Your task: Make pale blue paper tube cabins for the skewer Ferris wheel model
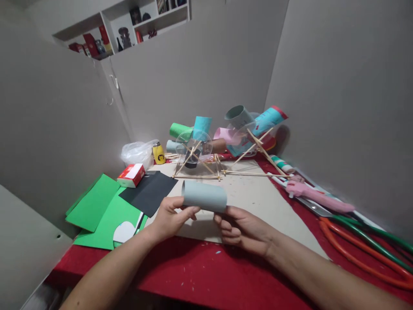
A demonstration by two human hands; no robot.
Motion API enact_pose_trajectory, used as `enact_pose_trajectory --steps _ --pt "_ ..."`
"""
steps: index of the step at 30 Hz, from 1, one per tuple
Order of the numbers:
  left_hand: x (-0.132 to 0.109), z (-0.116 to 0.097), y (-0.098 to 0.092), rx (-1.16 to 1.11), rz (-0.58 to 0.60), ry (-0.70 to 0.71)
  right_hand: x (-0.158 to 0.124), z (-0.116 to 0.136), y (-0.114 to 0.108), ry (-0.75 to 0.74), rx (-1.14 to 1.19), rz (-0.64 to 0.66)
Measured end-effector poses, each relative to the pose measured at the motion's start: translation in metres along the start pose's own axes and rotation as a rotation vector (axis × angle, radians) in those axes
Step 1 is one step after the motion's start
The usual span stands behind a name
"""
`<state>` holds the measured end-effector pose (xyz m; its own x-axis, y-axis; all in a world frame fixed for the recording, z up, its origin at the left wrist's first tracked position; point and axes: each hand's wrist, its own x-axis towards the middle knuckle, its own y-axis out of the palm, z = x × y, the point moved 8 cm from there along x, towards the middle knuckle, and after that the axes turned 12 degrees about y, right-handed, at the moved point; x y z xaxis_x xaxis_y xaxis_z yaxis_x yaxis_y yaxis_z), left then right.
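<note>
Both of my hands hold a pale grey-blue paper tube [204,196] lying sideways above a beige cardboard sheet [258,196]. My left hand [169,217] pinches the tube's left end between thumb and fingers. My right hand [243,228] grips its right end from below, fingers curled. Behind the tube stands a stick frame [196,165] carrying a clear plastic disc and several coloured paper tubes, green, turquoise, pink and brown.
Green paper sheets [97,206] and a black sheet [150,191] lie at the left, beside a red-and-white box [131,175], a plastic bag [137,153] and a yellow bottle [158,153]. A pink glue gun [309,193], scissors and orange and green tubing [364,245] lie along the right wall on the red cloth.
</note>
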<state>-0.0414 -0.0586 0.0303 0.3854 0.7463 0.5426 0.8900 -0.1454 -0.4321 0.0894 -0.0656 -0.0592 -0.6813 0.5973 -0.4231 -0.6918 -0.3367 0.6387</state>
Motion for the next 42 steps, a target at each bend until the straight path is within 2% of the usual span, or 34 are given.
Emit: enact_pose_trajectory --steps 3,5,9,12,17,20,28,33,37,42 --pt "-0.003 0.018 -0.007 -0.182 -0.162 -0.159 -0.002 0.004 -0.004 -0.047 0.006 -0.031" --pt "-0.004 0.031 -0.009 -0.316 -0.227 -0.228 -0.005 0.009 -0.008 -0.102 0.0 -0.067" --pt "-0.006 0.055 -0.01 -0.499 -0.302 -0.349 -0.01 0.019 -0.015 -0.204 -0.044 -0.174" --pt "-0.008 0.06 -0.008 -0.546 -0.311 -0.392 -0.016 0.026 -0.014 -0.292 -0.098 -0.241" --pt "-0.008 0.058 -0.005 -0.523 -0.281 -0.41 -0.024 0.039 -0.013 -0.474 -0.177 -0.325" --pt "-0.008 0.059 -0.001 -0.503 -0.247 -0.421 -0.027 0.042 -0.01 -0.532 -0.237 -0.342" --pt "-0.014 0.06 0.012 -0.4 -0.146 -0.406 -0.02 0.034 -0.004 -0.478 -0.42 -0.41" --pt "-0.017 0.055 0.016 -0.37 -0.101 -0.415 -0.021 0.036 0.002 -0.53 -0.57 -0.427" --pt "-0.016 0.052 0.018 -0.455 -0.068 -0.393 -0.024 0.037 0.004 -0.545 -0.567 -0.445" --pt "-0.017 0.055 0.027 -0.583 0.038 -0.383 -0.024 0.031 -0.002 -0.486 -0.52 -0.461"
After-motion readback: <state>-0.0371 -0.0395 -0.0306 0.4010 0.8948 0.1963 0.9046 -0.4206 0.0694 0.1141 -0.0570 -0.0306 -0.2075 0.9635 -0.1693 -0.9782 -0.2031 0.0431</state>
